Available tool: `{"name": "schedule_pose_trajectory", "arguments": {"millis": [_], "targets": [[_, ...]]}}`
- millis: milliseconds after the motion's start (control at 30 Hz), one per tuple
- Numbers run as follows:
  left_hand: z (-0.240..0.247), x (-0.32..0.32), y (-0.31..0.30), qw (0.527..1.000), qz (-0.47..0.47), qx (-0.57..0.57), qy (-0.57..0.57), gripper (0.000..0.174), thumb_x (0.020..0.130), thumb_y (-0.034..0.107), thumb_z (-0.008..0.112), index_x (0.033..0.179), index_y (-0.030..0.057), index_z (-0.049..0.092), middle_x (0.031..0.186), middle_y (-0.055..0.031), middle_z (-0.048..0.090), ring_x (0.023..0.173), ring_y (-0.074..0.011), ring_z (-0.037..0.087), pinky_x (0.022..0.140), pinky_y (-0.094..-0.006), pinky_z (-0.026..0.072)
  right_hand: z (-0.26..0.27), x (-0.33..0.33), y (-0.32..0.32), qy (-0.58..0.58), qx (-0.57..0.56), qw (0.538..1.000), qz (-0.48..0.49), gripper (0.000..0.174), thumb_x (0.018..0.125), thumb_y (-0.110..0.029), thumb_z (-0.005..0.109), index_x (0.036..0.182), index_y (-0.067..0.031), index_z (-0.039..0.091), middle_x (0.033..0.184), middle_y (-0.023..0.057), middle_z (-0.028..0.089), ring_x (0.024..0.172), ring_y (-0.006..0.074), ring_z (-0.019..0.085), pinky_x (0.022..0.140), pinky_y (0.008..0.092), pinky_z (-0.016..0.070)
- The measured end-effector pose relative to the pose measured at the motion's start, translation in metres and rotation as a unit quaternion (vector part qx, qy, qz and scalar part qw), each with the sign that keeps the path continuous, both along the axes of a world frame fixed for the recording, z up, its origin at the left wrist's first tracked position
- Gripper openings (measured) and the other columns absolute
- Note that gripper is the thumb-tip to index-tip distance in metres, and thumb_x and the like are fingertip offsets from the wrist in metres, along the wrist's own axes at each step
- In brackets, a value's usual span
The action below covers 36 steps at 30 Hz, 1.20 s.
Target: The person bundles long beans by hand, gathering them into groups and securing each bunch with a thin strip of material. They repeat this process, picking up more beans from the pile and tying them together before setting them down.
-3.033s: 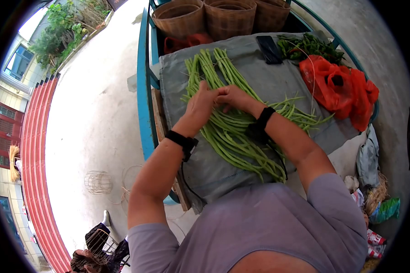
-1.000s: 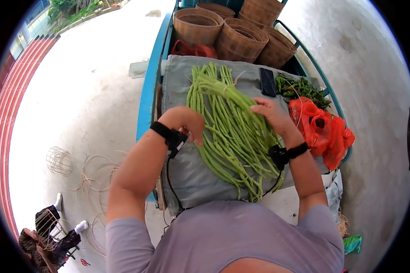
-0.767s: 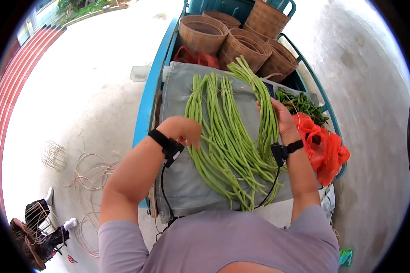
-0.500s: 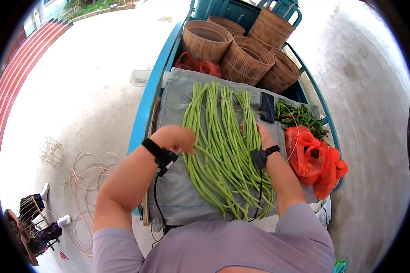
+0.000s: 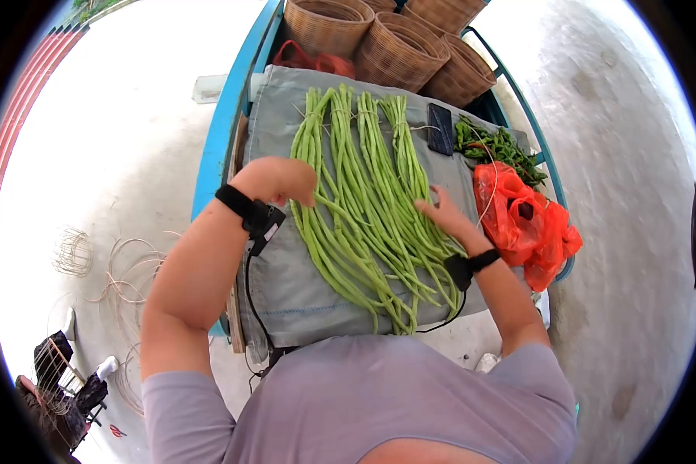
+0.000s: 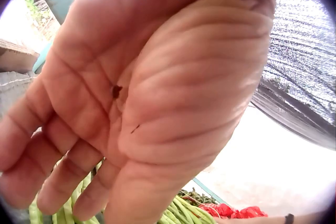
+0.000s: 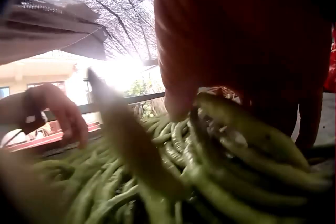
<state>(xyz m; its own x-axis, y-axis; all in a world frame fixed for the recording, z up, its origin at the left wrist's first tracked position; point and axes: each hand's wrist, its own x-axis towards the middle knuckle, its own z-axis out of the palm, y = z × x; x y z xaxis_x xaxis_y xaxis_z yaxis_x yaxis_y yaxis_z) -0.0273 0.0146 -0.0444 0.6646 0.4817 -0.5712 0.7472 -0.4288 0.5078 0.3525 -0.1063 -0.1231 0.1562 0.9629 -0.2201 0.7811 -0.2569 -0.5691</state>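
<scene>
Several tied bundles of long green beans (image 5: 363, 193) lie side by side on a grey cloth (image 5: 278, 317). The left hand (image 5: 280, 179) hovers by the left edge of the beans, wrist bent; in the left wrist view its palm (image 6: 152, 77) is bare and the fingers hang loosely bent. At the right side of the rightmost bundle is the right hand (image 5: 445, 213), its fingers spread and thumb toward the beans. The right wrist view shows that hand (image 7: 241, 45) dark and close over the beans (image 7: 210, 176); whether it touches them is unclear.
A phone (image 5: 440, 129), green peppers (image 5: 499, 147) and a red plastic bag (image 5: 518, 216) lie on the right. Woven baskets (image 5: 402, 50) stand at the back, inside the blue cart rail (image 5: 224, 116). A seated person (image 5: 58, 387) holds a wire frame at lower left.
The right hand carried a bundle over and laid it at the right of the others, then loosened from it. The left hand moved from the tied ends to the left edge.
</scene>
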Motion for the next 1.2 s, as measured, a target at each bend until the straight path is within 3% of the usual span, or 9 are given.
{"name": "schedule_pose_trajectory", "arguments": {"millis": [300, 400, 533, 700, 900, 1000, 1067, 1133, 1200], "targets": [[0.002, 0.003, -0.008, 0.997, -0.036, 0.059, 0.015, 0.033, 0.083, 0.030, 0.063, 0.087, -0.0031, 0.062, 0.078, -0.0117, 0.062, 0.061, -0.0255, 0.059, 0.055, -0.0395, 0.0477, 0.074, -0.016, -0.021, 0.292, 0.014, 0.950, -0.105, 0.061, 0.088, -0.033, 0.065, 0.134, -0.0037, 0.038, 0.103, 0.0158, 0.064, 0.088, 0.0167, 0.065, 0.065, 0.0290, 0.0529], [0.001, 0.006, -0.008, 0.995, -0.053, 0.074, 0.029, 0.035, 0.084, 0.032, 0.063, 0.093, -0.0019, 0.064, 0.083, -0.0117, 0.065, 0.064, -0.0261, 0.061, 0.058, -0.0403, 0.0492, 0.118, -0.006, -0.018, 0.260, -0.117, 0.952, -0.106, 0.061, 0.087, -0.036, 0.066, 0.133, -0.0048, 0.038, 0.104, 0.0154, 0.063, 0.082, 0.0147, 0.065, 0.055, 0.0237, 0.0513], [-0.001, 0.007, -0.010, 0.995, -0.060, 0.081, 0.024, 0.037, 0.084, 0.033, 0.063, 0.099, -0.0012, 0.065, 0.087, -0.0118, 0.066, 0.065, -0.0267, 0.062, 0.059, -0.0407, 0.0500, 0.064, -0.012, -0.043, 0.021, -0.163, 0.969, -0.182, 0.073, 0.087, -0.046, 0.063, 0.134, 0.0014, 0.032, 0.121, 0.0259, 0.054, 0.106, 0.0315, 0.059, 0.079, 0.0454, 0.0521], [-0.007, 0.008, -0.005, 0.993, -0.075, 0.087, 0.035, 0.038, 0.084, 0.033, 0.063, 0.098, -0.0016, 0.064, 0.087, -0.0119, 0.066, 0.065, -0.0265, 0.062, 0.059, -0.0402, 0.0500, -0.037, 0.012, -0.053, -0.130, 0.088, 0.985, -0.073, 0.060, 0.091, -0.042, 0.054, 0.130, 0.0021, 0.040, 0.121, 0.0323, 0.051, 0.113, 0.0436, 0.050, 0.096, 0.0482, 0.0398], [-0.004, 0.008, -0.003, 0.991, -0.093, 0.090, 0.026, 0.035, 0.083, 0.032, 0.063, 0.100, 0.0008, 0.063, 0.083, -0.0114, 0.065, 0.067, -0.0251, 0.063, 0.058, -0.0388, 0.0487, 0.037, -0.038, -0.066, -0.304, 0.077, 0.949, 0.022, 0.038, 0.090, -0.033, 0.056, 0.106, 0.0012, 0.057, 0.109, 0.0226, 0.059, 0.102, 0.0407, 0.055, 0.088, 0.0499, 0.0426], [-0.006, 0.006, 0.001, 0.985, -0.112, 0.129, 0.002, 0.033, 0.082, 0.030, 0.063, 0.094, -0.0005, 0.064, 0.078, -0.0130, 0.065, 0.063, -0.0264, 0.063, 0.056, -0.0403, 0.0474, 0.118, -0.099, -0.074, -0.178, 0.338, 0.923, 0.055, 0.031, 0.091, -0.027, 0.055, 0.108, -0.0015, 0.060, 0.103, 0.0171, 0.063, 0.097, 0.0361, 0.059, 0.088, 0.0439, 0.0458], [-0.009, 0.007, 0.003, 0.979, -0.131, 0.153, -0.004, 0.031, 0.081, 0.029, 0.062, 0.088, -0.0013, 0.065, 0.073, -0.0139, 0.064, 0.061, -0.0273, 0.062, 0.056, -0.0416, 0.0465, 0.209, -0.165, -0.111, 0.086, 0.133, 0.978, 0.134, 0.025, 0.092, -0.022, 0.055, 0.105, -0.0021, 0.063, 0.098, 0.0129, 0.064, 0.094, 0.0320, 0.061, 0.087, 0.0373, 0.0472], [-0.010, 0.007, 0.007, 0.974, -0.151, 0.171, 0.000, 0.030, 0.081, 0.028, 0.062, 0.083, -0.0019, 0.065, 0.069, -0.0146, 0.063, 0.060, -0.0282, 0.061, 0.055, -0.0429, 0.0458, 0.267, -0.200, -0.161, 0.241, 0.052, 0.913, 0.327, 0.035, 0.088, -0.028, 0.062, 0.105, 0.0028, 0.063, 0.102, 0.0139, 0.065, 0.098, 0.0262, 0.062, 0.089, 0.0339, 0.0477], [-0.006, 0.007, 0.004, 0.974, -0.141, 0.178, 0.003, 0.031, 0.081, 0.028, 0.061, 0.081, -0.0025, 0.065, 0.068, -0.0148, 0.063, 0.059, -0.0286, 0.061, 0.055, -0.0441, 0.0456, 0.276, -0.215, -0.200, 0.295, 0.141, 0.700, 0.634, 0.022, 0.090, -0.023, 0.054, 0.082, -0.0040, 0.061, 0.088, 0.0115, 0.062, 0.082, 0.0324, 0.061, 0.071, 0.0393, 0.0511]]}}
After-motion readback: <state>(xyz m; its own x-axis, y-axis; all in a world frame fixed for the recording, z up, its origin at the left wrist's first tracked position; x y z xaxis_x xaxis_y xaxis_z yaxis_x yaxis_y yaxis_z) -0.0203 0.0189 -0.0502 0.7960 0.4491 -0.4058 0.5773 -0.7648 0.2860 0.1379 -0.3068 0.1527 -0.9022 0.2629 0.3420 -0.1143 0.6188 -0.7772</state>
